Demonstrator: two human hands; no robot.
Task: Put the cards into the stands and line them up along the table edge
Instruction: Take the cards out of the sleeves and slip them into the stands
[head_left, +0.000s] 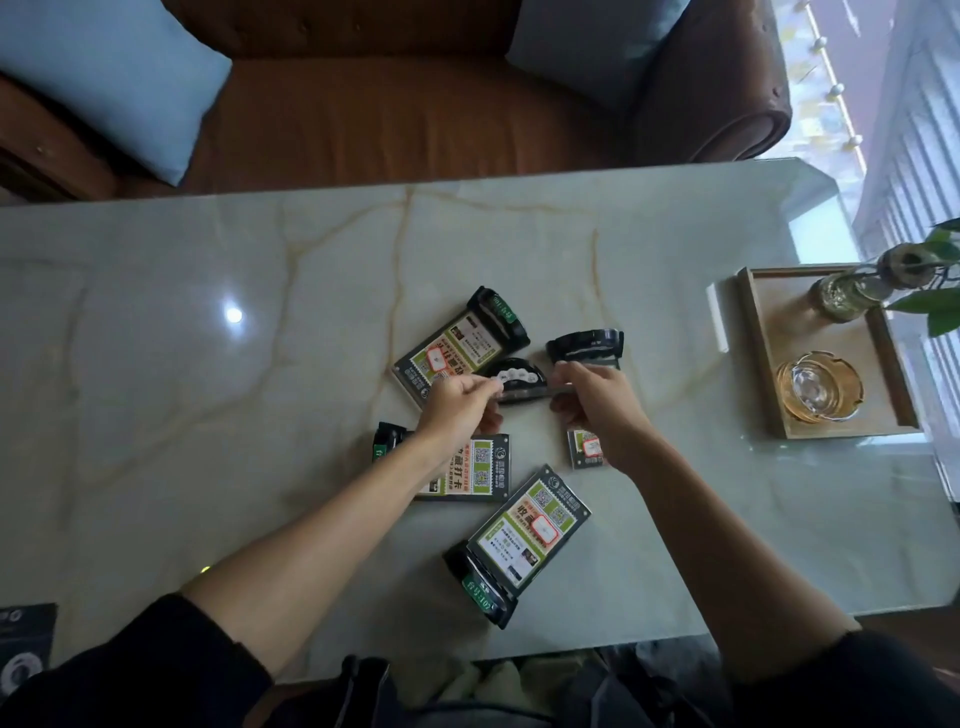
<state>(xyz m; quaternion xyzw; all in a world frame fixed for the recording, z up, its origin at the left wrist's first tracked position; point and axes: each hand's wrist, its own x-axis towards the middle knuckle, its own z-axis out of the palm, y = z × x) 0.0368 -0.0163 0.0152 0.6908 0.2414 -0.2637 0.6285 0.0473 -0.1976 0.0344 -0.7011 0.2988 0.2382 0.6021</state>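
The card (524, 391) sits edge-on between our left hand (457, 400) and right hand (597, 397), each pinched on one end, just over a black stand (517, 376) mid-desk (208, 364). If we tilt it, it may miss the slot and tip the stand; three loaded stands lie flat nearby.

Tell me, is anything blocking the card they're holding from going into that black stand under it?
Nothing visible does. Left hand and right hand hold the card edge-on right over the empty stand; other cards lie off to the sides.
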